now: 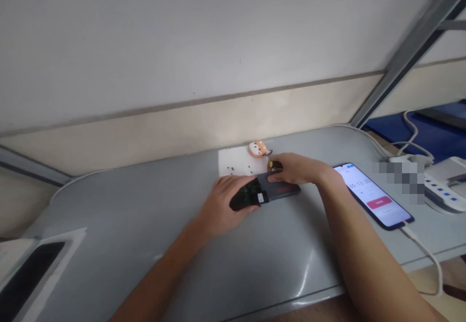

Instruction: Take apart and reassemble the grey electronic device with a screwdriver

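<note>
- Head view: a dark, flat, box-shaped device (283, 192) is being held between both hands, above or on the middle of the grey table (153, 210), just in front of a white sheet (233, 158); whether the tabletop is being touched by it cannot be told.
- Its left end is being grasped by the left hand (221, 201), fingers over the far edge and thumb along the near one, probably so that the body is being steadied.
- Its upper face is being pressed by the right hand (291, 168), in whose curled fingers a small yellow-ended item (271, 164) is apparently being gripped.
- Small dark bits (232, 169) are being borne by the sheet, perhaps because they are being shown up by its whiteness.
- The sheet's far edge is being overlapped by a rounded, glossy orange-and-white animal-faced trinket (258, 149), possibly serving as a weight.
- Matt dark casing is being contrasted with greenish, board-like patterning at the device's left end.
- Light is being reflected by the table's smooth surface.
</note>
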A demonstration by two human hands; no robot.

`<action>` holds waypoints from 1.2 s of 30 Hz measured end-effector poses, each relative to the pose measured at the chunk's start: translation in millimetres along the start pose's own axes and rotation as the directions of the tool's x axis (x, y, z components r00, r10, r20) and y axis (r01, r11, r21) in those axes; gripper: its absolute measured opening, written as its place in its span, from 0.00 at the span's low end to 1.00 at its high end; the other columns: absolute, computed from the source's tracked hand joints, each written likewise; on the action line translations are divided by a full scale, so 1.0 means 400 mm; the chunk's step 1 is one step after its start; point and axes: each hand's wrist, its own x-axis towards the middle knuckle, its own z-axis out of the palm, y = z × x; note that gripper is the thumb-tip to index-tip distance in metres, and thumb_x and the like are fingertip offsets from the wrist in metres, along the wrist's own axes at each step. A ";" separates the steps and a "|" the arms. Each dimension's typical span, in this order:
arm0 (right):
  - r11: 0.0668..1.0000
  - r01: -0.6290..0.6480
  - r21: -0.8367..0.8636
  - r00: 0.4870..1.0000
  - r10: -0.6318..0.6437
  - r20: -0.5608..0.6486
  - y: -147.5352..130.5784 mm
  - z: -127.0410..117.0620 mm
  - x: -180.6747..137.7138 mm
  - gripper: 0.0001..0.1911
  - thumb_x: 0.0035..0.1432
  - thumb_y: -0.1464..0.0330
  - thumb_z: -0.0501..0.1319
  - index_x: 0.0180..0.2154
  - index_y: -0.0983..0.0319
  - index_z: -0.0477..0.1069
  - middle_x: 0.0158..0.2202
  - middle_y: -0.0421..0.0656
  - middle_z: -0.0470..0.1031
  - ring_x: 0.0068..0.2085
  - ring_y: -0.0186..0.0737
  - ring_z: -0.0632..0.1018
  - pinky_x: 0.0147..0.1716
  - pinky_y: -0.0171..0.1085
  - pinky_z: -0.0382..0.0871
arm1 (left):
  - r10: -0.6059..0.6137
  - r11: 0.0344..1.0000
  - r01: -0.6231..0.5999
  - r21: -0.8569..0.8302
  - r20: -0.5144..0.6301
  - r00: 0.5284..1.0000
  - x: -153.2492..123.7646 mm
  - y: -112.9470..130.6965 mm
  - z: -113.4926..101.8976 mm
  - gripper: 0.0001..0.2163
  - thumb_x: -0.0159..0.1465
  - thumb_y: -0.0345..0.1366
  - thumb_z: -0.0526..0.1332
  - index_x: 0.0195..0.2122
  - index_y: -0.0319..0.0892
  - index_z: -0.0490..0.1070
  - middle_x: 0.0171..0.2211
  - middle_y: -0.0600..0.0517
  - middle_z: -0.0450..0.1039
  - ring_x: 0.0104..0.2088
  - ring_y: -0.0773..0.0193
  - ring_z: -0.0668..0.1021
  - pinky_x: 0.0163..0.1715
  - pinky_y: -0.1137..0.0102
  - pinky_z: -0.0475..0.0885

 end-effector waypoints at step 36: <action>0.997 0.027 0.067 1.000 -0.027 -0.007 -0.004 0.009 0.010 0.12 0.59 0.62 0.67 0.44 0.58 0.74 0.43 0.46 0.81 0.36 0.43 0.80 0.33 0.38 0.71 | -0.317 0.940 0.287 0.184 0.166 0.934 -0.034 -0.076 -0.077 0.10 0.72 0.40 0.54 0.38 0.44 0.71 0.30 0.52 0.74 0.29 0.62 0.74 0.33 0.66 0.67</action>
